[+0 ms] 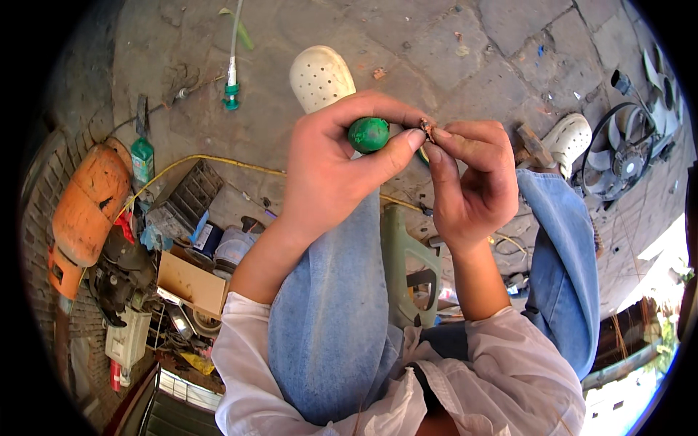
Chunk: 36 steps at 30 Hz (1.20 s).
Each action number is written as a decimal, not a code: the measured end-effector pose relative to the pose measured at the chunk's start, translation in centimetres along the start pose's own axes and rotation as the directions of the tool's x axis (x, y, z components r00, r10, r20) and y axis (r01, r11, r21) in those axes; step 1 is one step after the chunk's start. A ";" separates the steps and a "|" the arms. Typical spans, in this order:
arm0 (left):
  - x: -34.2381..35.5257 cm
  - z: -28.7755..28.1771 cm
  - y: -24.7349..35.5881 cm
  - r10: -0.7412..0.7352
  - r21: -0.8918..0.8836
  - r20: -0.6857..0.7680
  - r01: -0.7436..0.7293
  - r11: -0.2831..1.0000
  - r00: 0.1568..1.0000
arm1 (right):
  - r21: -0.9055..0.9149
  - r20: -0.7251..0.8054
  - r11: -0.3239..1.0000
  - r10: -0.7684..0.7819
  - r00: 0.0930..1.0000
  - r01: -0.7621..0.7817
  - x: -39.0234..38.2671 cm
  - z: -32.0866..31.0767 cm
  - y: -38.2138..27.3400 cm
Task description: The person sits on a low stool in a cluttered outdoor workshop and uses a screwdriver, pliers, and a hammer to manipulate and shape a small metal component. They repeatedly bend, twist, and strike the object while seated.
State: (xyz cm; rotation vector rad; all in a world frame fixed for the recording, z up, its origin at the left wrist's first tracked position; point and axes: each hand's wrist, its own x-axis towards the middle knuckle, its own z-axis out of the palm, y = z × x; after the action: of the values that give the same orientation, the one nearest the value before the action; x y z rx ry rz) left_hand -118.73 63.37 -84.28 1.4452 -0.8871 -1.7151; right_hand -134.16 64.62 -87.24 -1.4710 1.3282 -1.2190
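My left hand [325, 171] is closed around a green rounded object [368, 134], possibly a handle seen end-on, just above my jeans-covered leg. Its thumb tip and index finger meet at a small, ragged, copper-and-dark piece [427, 131]. My right hand [472, 178] pinches that same piece from the right with thumb and index finger, the other fingers curled. A short yellow-green strand shows behind the fingertips; I cannot make out what it joins.
On the paved floor lie an orange gas cylinder [91, 207], cardboard box [190, 283], grey crate [185, 200], assorted parts, yellow hose [240, 164], clear tube [234, 51] and fans [614, 152]. A green plastic piece [403, 276] sits between my legs. My white clogs [320, 76] are beyond my hands.
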 end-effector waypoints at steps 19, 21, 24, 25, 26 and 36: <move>0.0 1.0 -1.1 -0.143 0.015 -0.164 0.147 0.989 0.976 | -0.135 0.005 0.991 0.001 1.000 0.000 -1.1 0.9 0.8; -0.1 0.9 -1.2 -0.128 0.059 -0.169 0.140 0.988 0.977 | -0.120 -0.014 0.992 0.021 1.000 -0.023 -1.3 1.1 0.8; 0.3 0.8 -1.7 -0.037 0.200 -0.158 0.069 0.977 0.987 | -0.053 -0.048 0.989 0.133 0.990 -0.135 -1.9 1.2 1.0; 0.3 0.7 -1.6 -0.076 0.164 -0.152 0.101 0.981 0.986 | -0.021 -0.058 0.983 0.183 0.981 -0.185 -2.1 1.2 1.0; 0.3 0.7 -1.5 -0.113 0.125 -0.141 0.131 0.983 0.984 | 0.168 -0.053 0.918 0.372 0.927 -0.359 -1.8 1.1 0.5; 0.7 0.6 -1.4 -0.167 -0.030 -0.101 0.165 0.986 0.981 | 0.713 0.406 0.028 0.798 0.445 -0.701 -0.5 0.3 -0.5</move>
State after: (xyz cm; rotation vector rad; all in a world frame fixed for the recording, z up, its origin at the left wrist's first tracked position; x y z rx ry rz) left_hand -119.51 63.57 -85.74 1.6167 -0.7082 -1.7462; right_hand -133.75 65.15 -86.94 0.1455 1.0368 -0.8830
